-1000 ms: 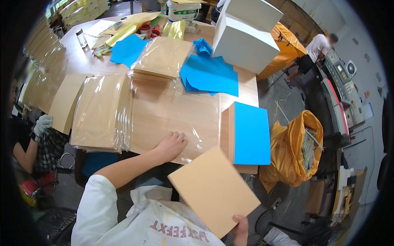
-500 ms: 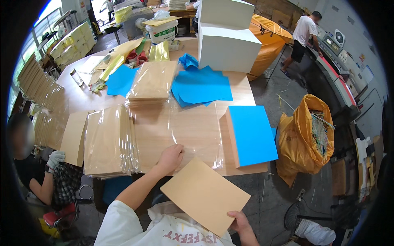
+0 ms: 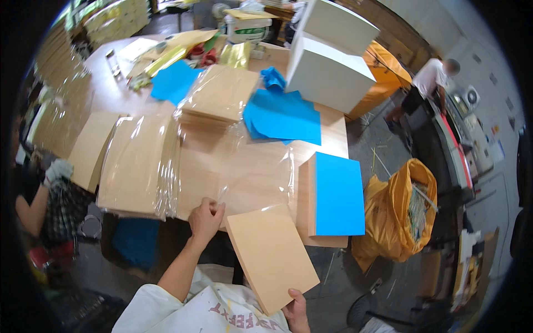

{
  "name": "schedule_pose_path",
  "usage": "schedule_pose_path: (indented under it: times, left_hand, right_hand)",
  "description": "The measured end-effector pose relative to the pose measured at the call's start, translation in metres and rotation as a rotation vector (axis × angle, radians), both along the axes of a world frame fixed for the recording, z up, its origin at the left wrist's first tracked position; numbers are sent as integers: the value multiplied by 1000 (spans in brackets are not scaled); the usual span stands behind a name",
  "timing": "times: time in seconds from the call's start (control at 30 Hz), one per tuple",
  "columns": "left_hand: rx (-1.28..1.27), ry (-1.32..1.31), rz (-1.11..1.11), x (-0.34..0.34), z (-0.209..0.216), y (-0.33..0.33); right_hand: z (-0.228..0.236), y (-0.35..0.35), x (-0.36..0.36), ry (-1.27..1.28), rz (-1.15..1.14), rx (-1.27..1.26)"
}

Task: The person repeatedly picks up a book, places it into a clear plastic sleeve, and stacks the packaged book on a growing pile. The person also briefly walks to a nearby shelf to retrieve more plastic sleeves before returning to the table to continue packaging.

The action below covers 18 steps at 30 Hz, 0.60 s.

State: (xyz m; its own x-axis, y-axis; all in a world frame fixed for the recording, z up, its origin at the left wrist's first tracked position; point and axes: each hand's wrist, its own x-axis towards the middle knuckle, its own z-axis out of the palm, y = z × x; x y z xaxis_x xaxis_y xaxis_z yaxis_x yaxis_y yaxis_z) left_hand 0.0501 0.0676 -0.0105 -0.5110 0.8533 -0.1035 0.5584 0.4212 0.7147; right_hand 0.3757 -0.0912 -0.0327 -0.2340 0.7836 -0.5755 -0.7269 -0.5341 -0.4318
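Note:
My right hand point(image 3: 297, 308) grips the lower right corner of a thick tan stack of paper or board point(image 3: 272, 250), thumb on top. The stack is tilted over the table's front edge, its far end at the near side of a clear plastic bag point(image 3: 258, 172) lying flat. At the bag's near left corner my left hand point(image 3: 205, 222) is closed in a pinch on the thin film. To the left is a pile of tan packs point(image 3: 136, 164) wrapped in clear film. Another wrapped pile point(image 3: 222, 91) lies farther back, and a blue-topped stack point(image 3: 340, 194) is at the right.
Blue sheets point(image 3: 286, 116) and a white box point(image 3: 330, 69) are toward the back of the table point(image 3: 208, 161). An orange sack of scraps point(image 3: 388, 222) stands on the floor at right. A person's gloved hand point(image 3: 58, 169) is at far left; another person point(image 3: 430, 83) stands by a machine.
The tan stack has turned more lengthwise toward the table, its far end now at the bag's near edge. My left hand has shifted left, and the whole view has swung.

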Motion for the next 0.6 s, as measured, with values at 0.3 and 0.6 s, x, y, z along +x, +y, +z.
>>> schedule_pose_path:
  times: [0.3, 0.6]
  left_hand:
    - [138, -968, -66, -8, -37, -10]
    - [175, -1145, -48, 8, -50, -37]
  right_hand:
    - [12, 21, -9, -53, 89, -26]
    - [43, 17, -18, -249, 130, 40]
